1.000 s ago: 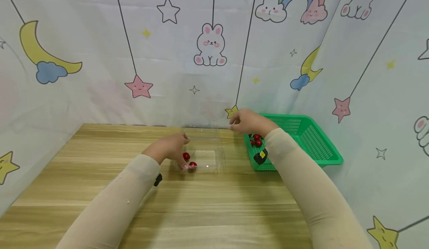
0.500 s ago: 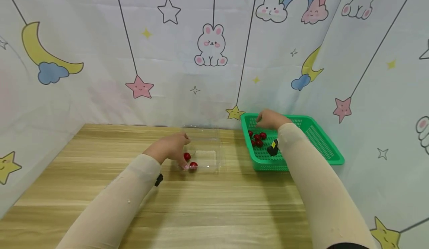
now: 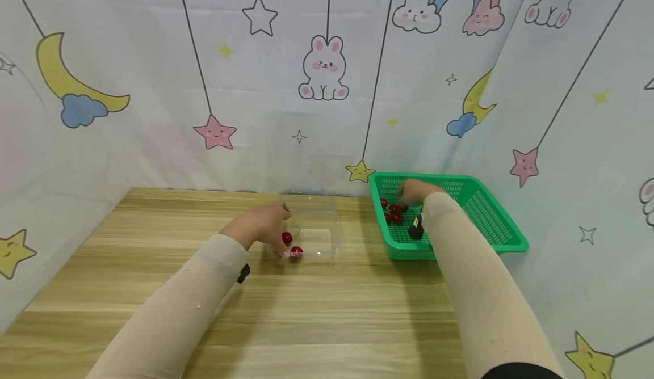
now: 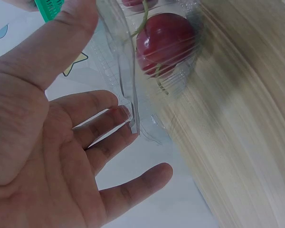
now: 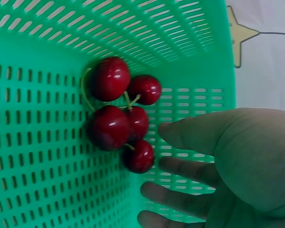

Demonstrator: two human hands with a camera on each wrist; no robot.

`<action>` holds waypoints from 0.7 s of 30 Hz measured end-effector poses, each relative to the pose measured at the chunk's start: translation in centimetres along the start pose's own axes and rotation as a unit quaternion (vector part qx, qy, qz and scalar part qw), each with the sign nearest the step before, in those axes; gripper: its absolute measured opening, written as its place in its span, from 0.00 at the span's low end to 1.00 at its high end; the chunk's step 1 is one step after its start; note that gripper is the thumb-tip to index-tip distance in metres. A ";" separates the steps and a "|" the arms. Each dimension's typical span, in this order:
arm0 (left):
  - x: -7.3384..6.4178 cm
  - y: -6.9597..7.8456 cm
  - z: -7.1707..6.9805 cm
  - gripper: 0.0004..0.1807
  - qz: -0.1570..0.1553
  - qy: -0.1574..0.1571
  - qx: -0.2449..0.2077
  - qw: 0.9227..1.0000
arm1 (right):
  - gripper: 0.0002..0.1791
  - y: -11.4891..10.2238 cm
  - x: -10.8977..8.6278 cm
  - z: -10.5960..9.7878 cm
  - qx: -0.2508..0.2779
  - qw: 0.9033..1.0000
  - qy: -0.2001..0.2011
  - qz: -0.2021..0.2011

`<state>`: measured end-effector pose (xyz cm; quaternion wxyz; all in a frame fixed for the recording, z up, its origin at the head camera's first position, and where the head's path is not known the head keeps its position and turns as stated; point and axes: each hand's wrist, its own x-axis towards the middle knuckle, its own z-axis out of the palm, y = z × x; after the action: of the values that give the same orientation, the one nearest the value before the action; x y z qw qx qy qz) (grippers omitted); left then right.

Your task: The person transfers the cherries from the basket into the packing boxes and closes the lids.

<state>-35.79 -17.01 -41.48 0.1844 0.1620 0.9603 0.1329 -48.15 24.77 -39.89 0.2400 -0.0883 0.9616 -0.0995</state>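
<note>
My left hand point(image 3: 259, 224) grips the left side of a clear plastic box point(image 3: 318, 244), thumb at its front corner and fingers farther back. Inside it lie two red cherries, one behind point(image 3: 286, 238) and one in front point(image 3: 296, 253). In the left wrist view a green stem shows beside a cherry point(image 4: 167, 40) through the clear wall. My right hand point(image 3: 420, 192) reaches down into a green basket point(image 3: 460, 247). Its fingers are spread and hold nothing. Several stemmed cherries point(image 5: 109, 127) lie clustered just beyond the fingertips point(image 5: 167, 130).
The box and basket stand apart on a wood-grain table point(image 3: 306, 316), the basket to the right. Behind them hangs a white cloth point(image 3: 255, 95) printed with stars, moons and rabbits. The box's clear lid point(image 3: 309, 202) stands raised at the back.
My right hand has moved right from between the box and basket, then lowered into the basket towards the cherries. My left hand has stayed on the box.
</note>
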 end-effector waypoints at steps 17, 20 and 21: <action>0.2 0.0 0.0 0.63 0.001 0.000 0.002 1.000 | 0.13 1.0 -0.5 1.4 0.035 0.999 -0.007 -0.002; 0.1 0.0 0.0 0.63 0.000 0.000 0.001 1.000 | 0.20 0.8 -0.7 1.1 0.052 0.999 -0.014 -0.001; 0.1 -0.1 0.0 0.63 -0.001 -0.001 0.001 1.000 | 0.23 0.7 -0.8 1.0 0.062 0.998 -0.017 0.001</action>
<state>-35.89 -17.02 -41.53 0.1849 0.1617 0.9604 0.1317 -47.09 25.49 -40.59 0.2611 -0.0740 0.9496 -0.1568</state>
